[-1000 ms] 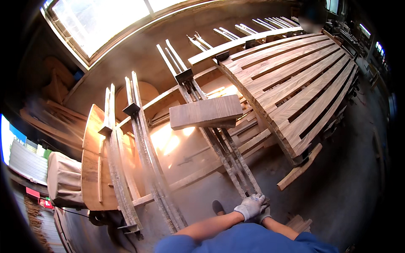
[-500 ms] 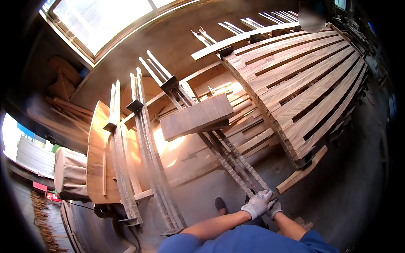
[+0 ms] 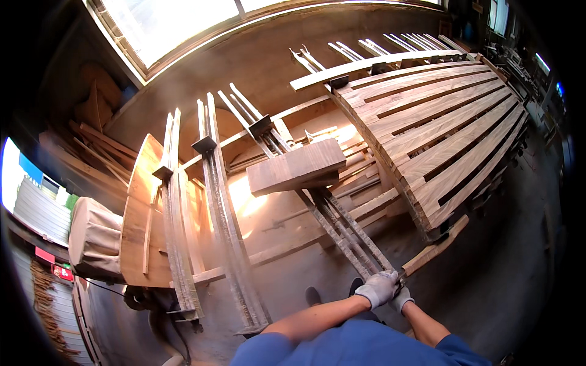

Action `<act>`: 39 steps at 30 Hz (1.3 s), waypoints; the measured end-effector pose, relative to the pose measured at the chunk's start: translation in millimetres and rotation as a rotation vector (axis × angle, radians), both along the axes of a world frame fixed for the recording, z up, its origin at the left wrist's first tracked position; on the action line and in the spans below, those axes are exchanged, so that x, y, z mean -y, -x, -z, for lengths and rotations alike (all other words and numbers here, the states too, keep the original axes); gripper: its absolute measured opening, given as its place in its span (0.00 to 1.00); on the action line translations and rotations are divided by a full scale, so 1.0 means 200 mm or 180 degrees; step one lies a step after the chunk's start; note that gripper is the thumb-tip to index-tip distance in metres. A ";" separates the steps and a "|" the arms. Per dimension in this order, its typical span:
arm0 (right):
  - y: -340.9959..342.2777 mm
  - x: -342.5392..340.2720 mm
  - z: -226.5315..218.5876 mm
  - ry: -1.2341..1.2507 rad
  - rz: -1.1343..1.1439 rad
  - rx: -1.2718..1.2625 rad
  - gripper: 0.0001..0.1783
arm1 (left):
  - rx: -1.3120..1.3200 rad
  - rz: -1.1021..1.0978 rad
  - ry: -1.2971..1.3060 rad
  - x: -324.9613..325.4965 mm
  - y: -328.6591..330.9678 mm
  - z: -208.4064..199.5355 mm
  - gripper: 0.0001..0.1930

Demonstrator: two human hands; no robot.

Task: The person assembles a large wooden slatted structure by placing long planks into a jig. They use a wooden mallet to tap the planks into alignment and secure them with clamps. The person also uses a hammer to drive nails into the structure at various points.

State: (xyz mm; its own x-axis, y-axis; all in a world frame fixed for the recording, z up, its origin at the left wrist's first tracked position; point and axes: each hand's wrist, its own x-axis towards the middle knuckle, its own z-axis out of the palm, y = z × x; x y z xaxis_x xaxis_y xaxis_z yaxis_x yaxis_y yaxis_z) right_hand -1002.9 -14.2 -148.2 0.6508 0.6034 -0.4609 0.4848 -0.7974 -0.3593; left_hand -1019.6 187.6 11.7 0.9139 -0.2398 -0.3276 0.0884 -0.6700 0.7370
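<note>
My left hand (image 3: 378,289), in a white work glove, is closed over the near end of a long metal bar clamp (image 3: 349,236). My right hand (image 3: 400,300), gloved too, grips the same end just to the right and lower, its fingers partly hidden. A thick wooden block (image 3: 299,166) lies crosswise over the middle of this clamp. Farther up the bars sits the clamp's dark metal jaw plate (image 3: 260,125). Beside my hands, a short wooden strip (image 3: 434,247) projects toward the right.
A large slatted wooden panel (image 3: 452,131) rests in a row of clamps at the right. Two more bar clamps (image 3: 227,226) (image 3: 177,238) lie across the wooden rack to the left. Beyond them stand a curved board (image 3: 137,226) and a cloth-covered bundle (image 3: 94,235).
The view has shifted slightly, so the block and clamps appear farther right. My hands stay at the clamp's near end, with the right one now a little more apart from the left.
</note>
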 end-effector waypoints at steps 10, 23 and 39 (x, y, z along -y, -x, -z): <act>0.60 -0.10 0.63 -0.2277 0.0774 -0.1799 0.34 | -0.0343 0.0475 -0.0252 -0.37 0.45 -0.05 0.20; 0.24 -1.15 -0.62 -0.0374 0.0626 -0.2022 0.22 | 0.0015 0.0009 -0.1137 -0.92 0.34 -0.28 0.22; 0.29 -0.61 -0.46 -0.0758 0.2301 -0.3072 0.25 | 0.0346 -0.0602 -0.0674 -0.88 0.45 0.02 0.19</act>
State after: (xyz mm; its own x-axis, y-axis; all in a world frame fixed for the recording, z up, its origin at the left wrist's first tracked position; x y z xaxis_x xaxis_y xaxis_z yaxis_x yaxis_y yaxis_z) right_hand -1061.5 108.6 -55.7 0.3236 0.3804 -0.8664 -0.5864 -0.6380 -0.4991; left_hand -1109.9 363.0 7.5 0.9682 0.0014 -0.2501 0.1547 -0.7890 0.5946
